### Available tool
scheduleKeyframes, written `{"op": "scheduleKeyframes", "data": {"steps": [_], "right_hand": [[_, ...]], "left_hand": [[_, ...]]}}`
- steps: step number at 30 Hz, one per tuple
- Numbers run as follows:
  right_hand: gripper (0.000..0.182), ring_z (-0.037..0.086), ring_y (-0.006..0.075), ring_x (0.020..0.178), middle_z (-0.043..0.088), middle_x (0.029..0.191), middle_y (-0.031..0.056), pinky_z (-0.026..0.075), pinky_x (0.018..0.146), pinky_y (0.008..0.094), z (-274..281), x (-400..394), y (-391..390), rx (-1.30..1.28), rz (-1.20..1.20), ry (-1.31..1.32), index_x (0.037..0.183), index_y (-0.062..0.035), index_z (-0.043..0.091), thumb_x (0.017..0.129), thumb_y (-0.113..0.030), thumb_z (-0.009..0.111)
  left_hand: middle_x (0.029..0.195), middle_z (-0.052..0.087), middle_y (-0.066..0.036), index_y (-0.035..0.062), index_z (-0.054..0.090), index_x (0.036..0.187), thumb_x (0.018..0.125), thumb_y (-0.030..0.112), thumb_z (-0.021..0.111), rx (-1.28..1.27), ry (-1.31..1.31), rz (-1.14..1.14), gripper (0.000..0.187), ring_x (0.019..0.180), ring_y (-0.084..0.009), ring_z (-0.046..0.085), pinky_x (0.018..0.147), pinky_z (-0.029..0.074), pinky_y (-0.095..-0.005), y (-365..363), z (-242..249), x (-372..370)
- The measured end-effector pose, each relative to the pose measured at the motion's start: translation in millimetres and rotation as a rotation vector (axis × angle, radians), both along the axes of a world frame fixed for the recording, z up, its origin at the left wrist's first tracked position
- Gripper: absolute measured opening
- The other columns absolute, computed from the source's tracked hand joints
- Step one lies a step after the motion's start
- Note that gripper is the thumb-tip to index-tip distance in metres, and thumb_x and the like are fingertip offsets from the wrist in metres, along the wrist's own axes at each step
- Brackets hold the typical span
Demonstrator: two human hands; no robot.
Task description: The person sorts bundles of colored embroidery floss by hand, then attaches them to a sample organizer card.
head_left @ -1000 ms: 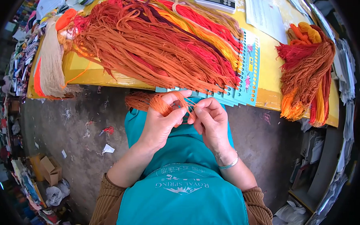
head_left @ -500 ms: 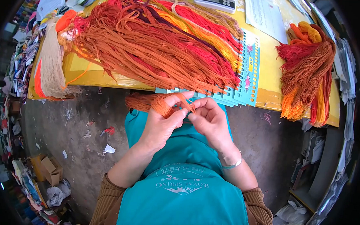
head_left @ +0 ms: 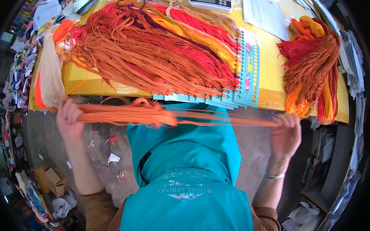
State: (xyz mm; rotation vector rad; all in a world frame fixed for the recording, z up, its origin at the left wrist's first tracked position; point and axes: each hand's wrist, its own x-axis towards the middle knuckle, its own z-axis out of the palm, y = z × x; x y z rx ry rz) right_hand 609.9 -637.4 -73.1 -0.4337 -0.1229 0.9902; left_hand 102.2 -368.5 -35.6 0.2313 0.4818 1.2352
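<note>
An orange skein of thread [head_left: 127,116] stretches level between my two hands, in front of the table's near edge. My left hand [head_left: 70,115] is closed around its thick end at the left. At the far right, my right hand [head_left: 286,130] grips a thin group of strands drawn out from the bundle. Around the middle the skein bunches up in loose loops, a little blurred by motion. Just beyond it, rust, red and yellow thread hanks [head_left: 154,60] lie on the table, their ends at punched turquoise cards [head_left: 248,73].
The yellow table [head_left: 270,57] bears a digital scale [head_left: 210,2] and a printed sheet [head_left: 264,15]. Another bundle of hanks [head_left: 313,71] hangs over the right edge, a beige hank [head_left: 53,64] over the left. A cardboard box [head_left: 56,181] stands on the floor.
My hands were close together at the middle, fingering the orange thread. They have since moved far apart to left and right, pulling strands out lengthwise from the skein.
</note>
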Motion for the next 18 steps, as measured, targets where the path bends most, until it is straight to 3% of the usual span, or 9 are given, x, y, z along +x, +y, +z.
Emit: {"op": "scheduleKeyframes", "data": {"steps": [3, 5, 8, 10, 11, 12, 15, 17, 18], "right_hand": [[0.019, 0.03, 0.0091, 0.06, 0.034, 0.069, -0.001, 0.029, 0.052, 0.0237, -17, 77, -56, -0.125, -0.223, -0.163, 0.08, -0.0059, 0.046, 0.098, -0.009, 0.044], [0.025, 0.026, 0.0081, 0.053, 0.033, 0.064, -0.0015, 0.021, 0.043, 0.023, -36, 143, -110, -0.107, -0.306, -0.048, 0.073, -0.0077, 0.041, 0.098, -0.008, 0.044], [0.032, 0.022, 0.0056, 0.044, 0.033, 0.059, -0.005, 0.017, 0.037, 0.0231, -34, 212, -175, -0.574, -0.769, -0.177, 0.068, -0.0118, 0.039, 0.096, -0.013, 0.053], [0.013, 0.029, 0.0035, 0.045, 0.048, 0.065, -0.0037, 0.02, 0.038, 0.0203, -21, 227, -191, -0.728, -0.962, -0.412, 0.082, -0.0068, 0.057, 0.093, -0.014, 0.06], [0.009, 0.031, 0.0027, 0.046, 0.054, 0.069, -0.0026, 0.021, 0.039, 0.0187, -2, 212, -175, -0.811, -1.052, -0.507, 0.091, -0.0048, 0.063, 0.092, -0.013, 0.062], [0.018, 0.036, 0.0008, 0.049, 0.063, 0.08, 0.001, 0.024, 0.041, 0.0161, 6, 196, -157, -0.872, -1.06, -0.574, 0.105, -0.0022, 0.066, 0.091, -0.013, 0.065], [0.019, 0.038, -0.0016, 0.053, 0.066, 0.087, 0.0014, 0.025, 0.043, 0.0146, 6, 130, -93, -0.842, -0.646, -0.999, 0.108, -0.0012, 0.065, 0.092, -0.011, 0.061], [0.016, 0.039, -0.0002, 0.055, 0.068, 0.092, 0.004, 0.03, 0.05, 0.0139, 4, 73, -47, -0.823, -0.401, -1.04, 0.107, -0.0027, 0.062, 0.094, -0.009, 0.057], [0.011, 0.041, 0.0006, 0.059, 0.069, 0.092, 0.0049, 0.033, 0.055, 0.0143, 9, 45, -26, -0.792, -0.241, -1.05, 0.103, -0.0046, 0.059, 0.094, -0.009, 0.057]], "left_hand": [[0.054, 0.029, 0.004, 0.0093, 0.044, 0.074, 0.103, 0.016, 0.036, 0.043, 0.144, 0.075, 0.03, 0.039, -0.0065, 0.02, 0.036, 0.018, -0.0227, 33, -22, -118], [0.053, 0.028, 0.005, 0.0105, 0.043, 0.074, 0.102, 0.016, 0.037, 0.028, 0.362, 0.238, 0.03, 0.039, -0.0063, 0.019, 0.036, 0.017, -0.0224, 48, -29, -191], [0.053, 0.026, 0.006, 0.0115, 0.044, 0.075, 0.102, 0.019, 0.039, -0.044, 0.624, 0.557, 0.029, 0.04, -0.006, 0.018, 0.035, 0.017, -0.0223, 50, -13, -230], [0.053, 0.026, 0.006, 0.0116, 0.047, 0.08, 0.101, 0.02, 0.042, -0.062, 0.681, 0.651, 0.023, 0.04, -0.0059, 0.018, 0.035, 0.017, -0.0223, 43, 5, -206], [0.053, 0.025, 0.006, 0.0114, 0.049, 0.082, 0.101, 0.019, 0.044, 0.032, 0.595, 0.518, 0.021, 0.04, -0.0058, 0.019, 0.035, 0.017, -0.0222, 41, 8, -198], [0.053, 0.025, 0.007, 0.0111, 0.051, 0.085, 0.101, 0.019, 0.045, 0.122, 0.506, 0.384, 0.019, 0.04, -0.0057, 0.019, 0.035, 0.017, -0.0222, 37, 10, -185], [0.052, 0.026, 0.005, 0.0084, 0.057, 0.092, 0.102, 0.021, 0.044, 0.167, 0.263, 0.082, 0.021, 0.039, -0.0054, 0.02, 0.036, 0.018, -0.0231, 1, 5, -51], [0.052, 0.027, 0.004, 0.0081, 0.057, 0.097, 0.104, 0.025, 0.04, 0.178, 0.148, -0.216, 0.025, 0.039, -0.0052, 0.021, 0.036, 0.019, -0.0238, -28, -8, 27], [0.051, 0.028, 0.004, 0.0077, 0.057, 0.108, 0.105, 0.026, 0.035, 0.205, 0.065, -0.362, 0.03, 0.038, -0.0057, 0.022, 0.036, 0.021, -0.0239, -41, -15, 65]]}}
